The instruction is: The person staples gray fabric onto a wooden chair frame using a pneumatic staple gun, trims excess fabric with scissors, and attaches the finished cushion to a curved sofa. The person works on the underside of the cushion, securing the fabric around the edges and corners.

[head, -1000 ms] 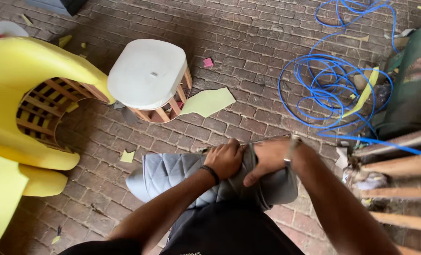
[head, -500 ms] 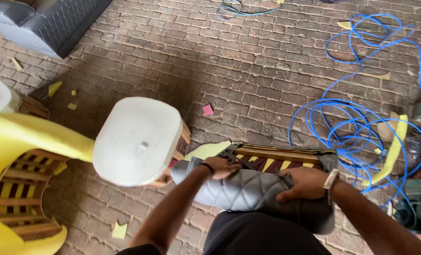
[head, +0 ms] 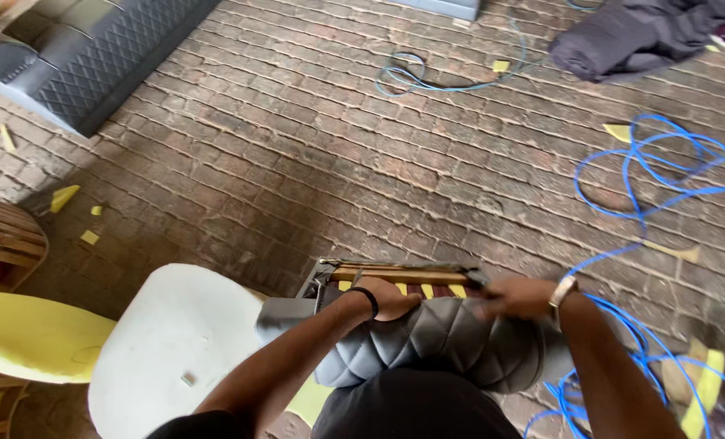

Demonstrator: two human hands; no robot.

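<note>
Now both hands grasp the grey quilted cushion (head: 444, 341); left hand (head: 391, 299) and right hand (head: 518, 297) grip its top edge beside the wooden frame (head: 395, 275).

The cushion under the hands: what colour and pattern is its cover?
Grey, quilted in a diamond pattern; the cushion shows best in the head view.

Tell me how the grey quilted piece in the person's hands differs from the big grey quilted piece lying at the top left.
The quilted cushion piece is rounded and puffy, with a wooden frame showing along its top edge; the quilted panel looks long, flat and straight-edged. The cushion piece is gripped by the left hand and right hand, while the panel lies untouched on the brick floor. Both are grey with diamond stitching.
</note>
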